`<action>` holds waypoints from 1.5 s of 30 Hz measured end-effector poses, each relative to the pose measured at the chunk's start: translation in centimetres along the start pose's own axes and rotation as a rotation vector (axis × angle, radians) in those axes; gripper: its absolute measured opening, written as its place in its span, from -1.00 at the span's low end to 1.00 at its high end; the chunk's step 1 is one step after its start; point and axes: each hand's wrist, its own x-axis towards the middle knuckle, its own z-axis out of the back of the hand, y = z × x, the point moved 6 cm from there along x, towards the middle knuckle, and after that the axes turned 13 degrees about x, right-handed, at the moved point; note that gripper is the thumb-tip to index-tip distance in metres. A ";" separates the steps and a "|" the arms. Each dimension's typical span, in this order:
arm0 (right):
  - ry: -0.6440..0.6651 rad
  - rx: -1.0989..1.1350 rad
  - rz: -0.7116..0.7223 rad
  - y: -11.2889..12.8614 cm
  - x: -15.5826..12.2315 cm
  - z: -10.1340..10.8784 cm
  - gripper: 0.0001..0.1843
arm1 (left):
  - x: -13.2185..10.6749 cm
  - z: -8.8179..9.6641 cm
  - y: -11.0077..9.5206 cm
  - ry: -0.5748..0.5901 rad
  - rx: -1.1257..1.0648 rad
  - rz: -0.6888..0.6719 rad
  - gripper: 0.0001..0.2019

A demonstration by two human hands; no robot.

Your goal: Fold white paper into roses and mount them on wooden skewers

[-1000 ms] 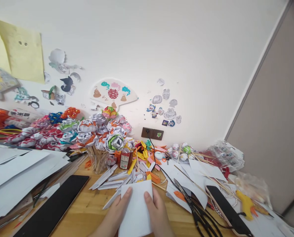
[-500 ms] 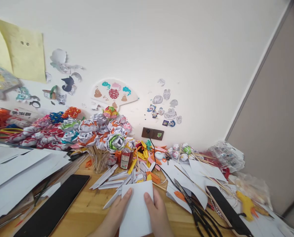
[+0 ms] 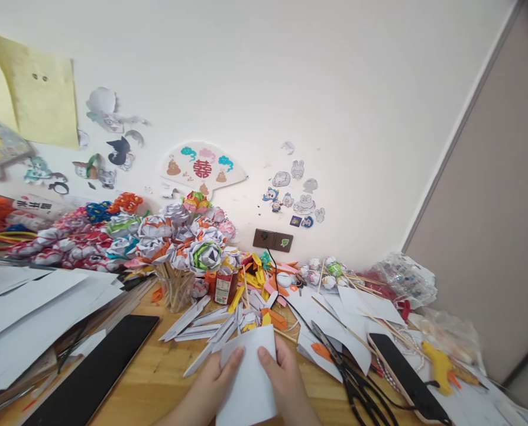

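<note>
A white sheet of paper (image 3: 251, 387) lies on the wooden table (image 3: 157, 378) at the bottom middle. My left hand (image 3: 210, 384) presses on its left side with a finger stretched over the top corner, which is bent up a little. My right hand (image 3: 284, 384) lies on the right side of the sheet, thumb on the paper, fingers over its right edge. Both hands hold the sheet down and pinch its edges.
Black scissors (image 3: 356, 384) and a phone (image 3: 405, 376) lie to the right, with a yellow glue gun (image 3: 441, 367). A black tablet (image 3: 95, 370) lies left, beside stacked white sheets (image 3: 28, 307). Behind the sheet are folded paper strips (image 3: 206, 325), a jar of paper flowers (image 3: 177, 260) and a small can (image 3: 223, 287).
My left hand has slid a little right onto the sheet, and the sheet's top left corner has lifted. The right hand has barely moved.
</note>
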 end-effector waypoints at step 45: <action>0.011 -0.173 -0.005 0.1 1.3 2.0 -0.47 | 0.5 0.5 -1.1 -0.031 0.320 -0.171 -0.70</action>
